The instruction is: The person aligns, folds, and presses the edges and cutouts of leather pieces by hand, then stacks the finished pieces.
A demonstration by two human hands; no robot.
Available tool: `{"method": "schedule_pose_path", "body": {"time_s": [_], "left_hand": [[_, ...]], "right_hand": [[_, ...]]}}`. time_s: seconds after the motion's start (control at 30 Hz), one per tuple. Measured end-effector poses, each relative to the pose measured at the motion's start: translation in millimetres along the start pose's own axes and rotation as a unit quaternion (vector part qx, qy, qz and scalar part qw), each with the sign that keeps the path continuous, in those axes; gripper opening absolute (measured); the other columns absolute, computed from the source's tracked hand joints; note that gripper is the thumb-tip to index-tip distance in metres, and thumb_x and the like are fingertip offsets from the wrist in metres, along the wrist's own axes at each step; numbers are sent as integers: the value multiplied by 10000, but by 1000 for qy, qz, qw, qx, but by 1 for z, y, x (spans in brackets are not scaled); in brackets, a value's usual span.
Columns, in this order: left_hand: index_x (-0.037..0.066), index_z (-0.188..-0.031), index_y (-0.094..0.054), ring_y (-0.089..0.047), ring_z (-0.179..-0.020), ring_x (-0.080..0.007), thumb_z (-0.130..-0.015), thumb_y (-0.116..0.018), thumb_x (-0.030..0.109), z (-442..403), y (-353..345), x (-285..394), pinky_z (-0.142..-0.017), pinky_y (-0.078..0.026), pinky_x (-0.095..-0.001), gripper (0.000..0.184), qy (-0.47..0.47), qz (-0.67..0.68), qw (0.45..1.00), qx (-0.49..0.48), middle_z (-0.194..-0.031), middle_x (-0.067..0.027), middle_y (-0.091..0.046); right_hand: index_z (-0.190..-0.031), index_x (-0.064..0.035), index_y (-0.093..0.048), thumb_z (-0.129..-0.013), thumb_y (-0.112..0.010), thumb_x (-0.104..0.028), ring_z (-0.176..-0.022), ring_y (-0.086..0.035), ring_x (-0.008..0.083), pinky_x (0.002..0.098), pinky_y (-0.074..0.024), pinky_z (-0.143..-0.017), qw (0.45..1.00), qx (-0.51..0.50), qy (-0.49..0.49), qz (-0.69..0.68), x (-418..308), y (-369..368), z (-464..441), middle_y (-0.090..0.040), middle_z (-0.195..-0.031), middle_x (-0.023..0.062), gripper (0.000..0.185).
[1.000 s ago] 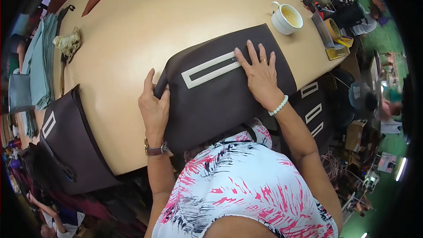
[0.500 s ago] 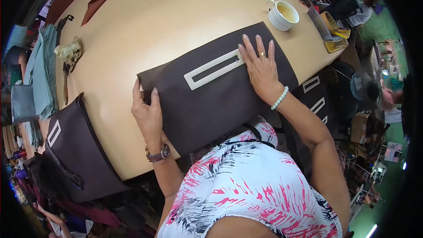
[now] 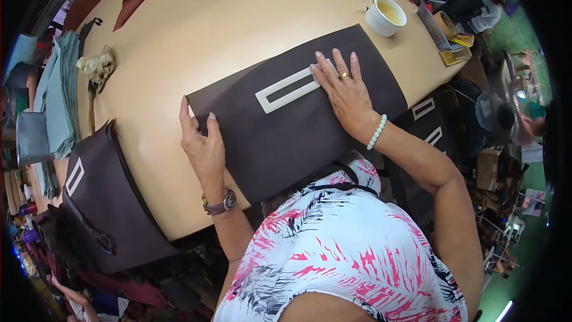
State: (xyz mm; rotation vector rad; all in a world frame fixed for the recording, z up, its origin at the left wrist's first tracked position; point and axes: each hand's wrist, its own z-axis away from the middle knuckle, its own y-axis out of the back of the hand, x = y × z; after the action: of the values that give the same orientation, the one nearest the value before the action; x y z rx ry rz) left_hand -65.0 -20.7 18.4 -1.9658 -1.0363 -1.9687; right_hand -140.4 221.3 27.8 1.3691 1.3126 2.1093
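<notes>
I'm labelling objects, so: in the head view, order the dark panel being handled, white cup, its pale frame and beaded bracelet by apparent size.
1. Dark panel
2. Pale frame and white cup, too close to rank: frame longer, cup broader
3. Beaded bracelet

A smooth dark brown sheet (image 3: 280, 143) lies aslant on the bench (image 3: 238, 18), corners at ten and one o'clock. Towards its twelve o'clock edge sits a cream rectangular frame (image 3: 293, 99), its two o'clock end partly hidden.

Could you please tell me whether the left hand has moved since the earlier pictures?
Yes: the left hand has shifted leftward, farther from the white cup.
</notes>
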Motion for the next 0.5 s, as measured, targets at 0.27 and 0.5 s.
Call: {"method": "schedule_pose_path", "body": {"time_s": [0.27,0.5], "left_hand": [[23,-1336,-375,-324,-515,-68,-823,-532,-11,0,-2,-3,-466,-305,-236,537,-16,35,999,9,-613,-1,-394],[18,-1345,-358,-364,-511,-49,-832,-519,-26,2,4,7,-464,-319,-217,539,21,13,1000,-15,-632,-3,-468]], "right_hand": [[-1423,-102,-244,-877,-428,-262,-1340,-215,331,541,-92,-1086,998,38,30,36,-29,15,-4,-201,-1471,100,598],[-1423,-114,-243,-864,-453,-247,-1340,-206,333,538,-102,-1086,995,63,78,-13,-54,34,-8,-206,-1465,103,612]]}}
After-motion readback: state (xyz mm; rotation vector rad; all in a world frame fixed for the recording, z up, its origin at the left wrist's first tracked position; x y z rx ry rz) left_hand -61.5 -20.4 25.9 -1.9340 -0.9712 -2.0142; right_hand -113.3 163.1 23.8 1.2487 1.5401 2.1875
